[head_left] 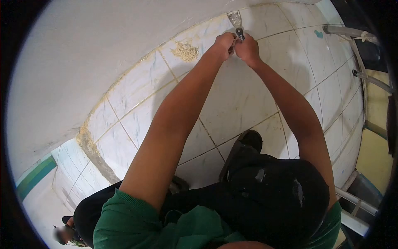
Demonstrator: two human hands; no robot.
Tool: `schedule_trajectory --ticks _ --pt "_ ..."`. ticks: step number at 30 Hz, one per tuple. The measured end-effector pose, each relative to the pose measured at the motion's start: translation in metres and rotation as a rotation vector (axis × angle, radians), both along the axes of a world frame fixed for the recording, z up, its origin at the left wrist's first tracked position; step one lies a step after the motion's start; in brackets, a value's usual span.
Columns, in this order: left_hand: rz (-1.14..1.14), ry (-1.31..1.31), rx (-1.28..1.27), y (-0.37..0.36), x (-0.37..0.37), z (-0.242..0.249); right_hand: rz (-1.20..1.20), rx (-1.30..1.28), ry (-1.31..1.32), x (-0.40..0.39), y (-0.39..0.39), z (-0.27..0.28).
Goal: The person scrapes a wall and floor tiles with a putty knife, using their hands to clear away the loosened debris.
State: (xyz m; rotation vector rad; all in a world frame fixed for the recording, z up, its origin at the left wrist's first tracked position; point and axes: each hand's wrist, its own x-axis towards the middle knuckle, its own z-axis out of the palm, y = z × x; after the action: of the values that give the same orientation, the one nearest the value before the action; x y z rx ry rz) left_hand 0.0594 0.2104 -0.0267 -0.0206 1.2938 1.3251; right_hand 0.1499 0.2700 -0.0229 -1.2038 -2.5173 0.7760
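Both my arms stretch forward over the tiled floor, with the hands close together near the base of the wall. A scraper (235,19) with a wide metal blade and a dark handle points away from me, its blade on the tile by the wall edge. My right hand (249,49) is wrapped round the handle. My left hand (225,40) is closed against the handle's left side; its fingertips are partly hidden. Left of the hands lies a small heap of pale yellowish scrapings (185,51).
The pale wall (91,45) curves along the left and top, with yellowish residue at its foot. Metal ladder-like legs (350,31) stand at the right. My shoe (251,141) rests on the floor tiles (232,99). Another person (66,233) is far off at lower left.
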Motion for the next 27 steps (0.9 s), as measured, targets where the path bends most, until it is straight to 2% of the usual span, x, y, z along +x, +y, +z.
schedule_trajectory --ticks 3,6,9,12,15,18,21,24,27 --pt "0.042 0.022 0.004 0.002 0.0 -0.004 0.048 -0.068 -0.032 0.005 -0.012 0.002" --pt "0.049 0.163 -0.066 -0.005 0.005 -0.009 0.159 -0.103 -0.058 0.011 -0.012 0.01" --pt "0.066 0.196 -0.038 -0.013 0.013 -0.007 0.036 -0.131 0.008 0.016 -0.013 0.006" --pt "0.06 0.238 -0.107 -0.008 0.016 0.0 -0.097 -0.051 -0.056 0.01 0.001 -0.001" --pt "0.019 0.349 -0.073 -0.001 0.011 0.001 -0.044 0.012 -0.092 -0.001 0.006 -0.007" --pt "0.127 0.525 -0.065 0.004 0.012 -0.005 0.061 -0.015 0.083 0.002 -0.009 -0.006" --pt "0.107 0.453 -0.103 -0.01 0.018 0.008 0.111 -0.129 -0.006 0.01 -0.024 0.005" --pt "0.118 0.48 -0.065 -0.019 0.022 0.004 0.185 -0.123 -0.085 0.01 -0.026 0.002" --pt "0.198 0.449 -0.051 -0.025 0.026 0.002 0.109 -0.087 -0.025 0.01 -0.023 0.007"
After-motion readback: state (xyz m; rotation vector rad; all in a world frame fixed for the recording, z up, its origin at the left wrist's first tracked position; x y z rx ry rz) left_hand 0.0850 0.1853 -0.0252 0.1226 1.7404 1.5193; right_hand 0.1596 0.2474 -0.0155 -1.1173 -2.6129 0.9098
